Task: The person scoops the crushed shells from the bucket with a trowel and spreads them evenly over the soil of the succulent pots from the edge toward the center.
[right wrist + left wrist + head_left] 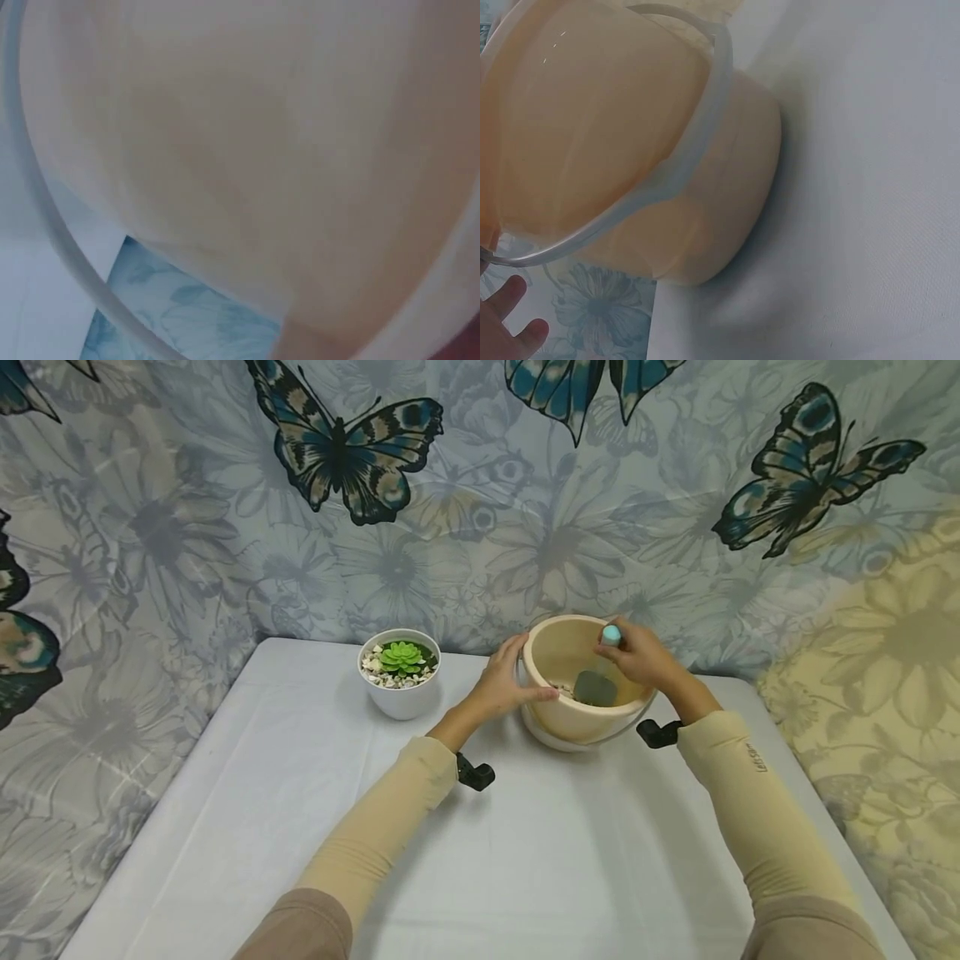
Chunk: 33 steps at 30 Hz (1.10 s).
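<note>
A cream bucket with a whitish bail handle stands at the back of the table. At its left side my left hand holds the rim, thumb along the near edge; two fingertips spread beside the bucket in the left wrist view. Over the right rim, my right hand grips a tool by its light-blue handle. Below it inside the bucket shows a flat grey-green piece; I cannot tell whether it belongs to the tool. Small pale bits lie beside it. The right wrist view shows mostly bucket wall.
Left of the bucket stands a white pot with a green succulent and pale pebbles. A white cloth covers the table. Butterfly-printed fabric hangs right behind it and at both sides.
</note>
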Motion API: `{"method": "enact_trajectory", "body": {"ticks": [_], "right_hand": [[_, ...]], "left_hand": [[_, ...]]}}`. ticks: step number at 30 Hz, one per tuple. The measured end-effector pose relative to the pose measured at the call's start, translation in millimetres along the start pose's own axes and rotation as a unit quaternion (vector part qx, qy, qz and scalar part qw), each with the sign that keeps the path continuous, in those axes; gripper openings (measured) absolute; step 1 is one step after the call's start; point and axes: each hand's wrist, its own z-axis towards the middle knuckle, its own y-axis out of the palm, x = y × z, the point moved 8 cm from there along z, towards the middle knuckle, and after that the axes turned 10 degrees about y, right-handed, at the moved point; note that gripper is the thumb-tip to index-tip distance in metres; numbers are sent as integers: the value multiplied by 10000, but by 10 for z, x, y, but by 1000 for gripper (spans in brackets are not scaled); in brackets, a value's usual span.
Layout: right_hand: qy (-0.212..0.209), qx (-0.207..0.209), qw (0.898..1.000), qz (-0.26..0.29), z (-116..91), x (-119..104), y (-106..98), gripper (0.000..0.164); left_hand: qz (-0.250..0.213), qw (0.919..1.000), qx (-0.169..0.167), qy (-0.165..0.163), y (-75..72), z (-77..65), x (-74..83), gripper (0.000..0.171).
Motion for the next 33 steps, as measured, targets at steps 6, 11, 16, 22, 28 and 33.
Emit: {"method": "enact_trajectory", "body": {"ticks": [6, 11, 16, 22, 28, 33], "right_hand": [[-8, -99, 9996, 259, 17, -32, 127, 21], [245, 84, 9977, 622, 85, -10, 212, 29], [633, -18, 9905, 1220, 128, 17, 291, 37], [941, 5, 9802, 1742, 170, 21, 294, 38], [1157, -286, 9724, 2006, 172, 54, 349, 42], [1121, -1029, 9692, 1935, 147, 41, 334, 39]], "left_hand": [[84, 9999, -51, 47, 13, 7, -24, 107], [141, 9999, -44, 28, 23, 10, -40, 106], [167, 9998, -9, 105, 11, 13, -25, 106], [217, 9996, 75, 142, -51, 10, -31, 107], [267, 9996, 52, -2, -49, -6, -62, 107], [356, 9994, -11, 17, -43, 5, -42, 108]]}}
